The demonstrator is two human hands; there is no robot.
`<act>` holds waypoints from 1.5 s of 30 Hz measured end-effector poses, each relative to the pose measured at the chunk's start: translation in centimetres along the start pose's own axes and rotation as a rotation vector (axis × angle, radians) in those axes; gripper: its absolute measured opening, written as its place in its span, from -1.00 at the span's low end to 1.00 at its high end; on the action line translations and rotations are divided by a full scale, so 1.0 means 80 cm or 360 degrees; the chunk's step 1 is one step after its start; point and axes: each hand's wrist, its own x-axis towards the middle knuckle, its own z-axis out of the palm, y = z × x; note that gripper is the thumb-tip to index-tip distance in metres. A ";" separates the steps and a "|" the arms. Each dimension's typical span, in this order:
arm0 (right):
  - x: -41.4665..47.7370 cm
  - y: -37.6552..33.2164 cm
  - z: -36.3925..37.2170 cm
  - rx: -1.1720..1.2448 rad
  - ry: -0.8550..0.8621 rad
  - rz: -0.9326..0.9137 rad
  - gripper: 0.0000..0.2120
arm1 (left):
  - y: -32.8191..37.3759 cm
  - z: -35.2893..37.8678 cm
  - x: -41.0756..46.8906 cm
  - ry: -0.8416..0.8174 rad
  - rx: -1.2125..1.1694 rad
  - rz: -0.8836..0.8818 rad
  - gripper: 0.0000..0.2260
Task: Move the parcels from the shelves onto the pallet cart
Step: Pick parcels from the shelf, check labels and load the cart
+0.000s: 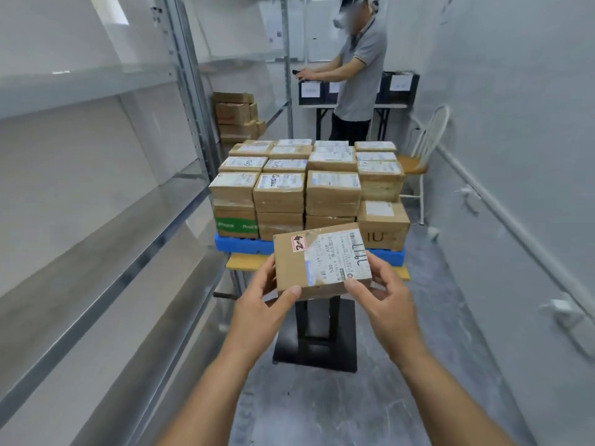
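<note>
A small brown cardboard parcel (317, 263) with a white shipping label and a red "2-4" sticker is held in front of me, just short of the cart. My left hand (262, 304) grips its left edge, thumb on the near lower corner. My right hand (383, 297) grips its right edge, thumb on the label's corner. Beyond it stands the pallet cart: a blue plastic pallet (238, 244) on a yellow-topped stand, stacked with several rows of taped brown parcels (333, 191). More brown parcels (235, 115) sit on a far shelf at the left.
Metal shelving (106, 201) runs along my left with bare shelves. A person (357, 69) stands at a table with dark bins beyond the cart. A white chair with a wooden seat (418, 162) is at the right. The black stand base (317, 346) rests on the grey floor.
</note>
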 end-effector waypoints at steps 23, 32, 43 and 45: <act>0.218 0.118 -0.123 -0.0133 0.0437 0.0221 -0.58 | 0.015 0.189 0.269 -0.0474 0.0565 0.0119 -0.50; 0.353 0.132 -0.158 -0.0052 0.0344 0.0210 -0.65 | 0.051 0.240 0.395 -0.0365 0.1382 0.0395 -0.47; 0.392 0.189 -0.133 -0.0170 0.0132 0.0426 -0.68 | 0.010 0.251 0.432 -0.0400 0.1694 0.0415 -0.62; 0.393 0.190 -0.133 -0.0204 0.0118 0.0439 -0.65 | 0.009 0.250 0.432 -0.0403 0.1706 0.0419 -0.61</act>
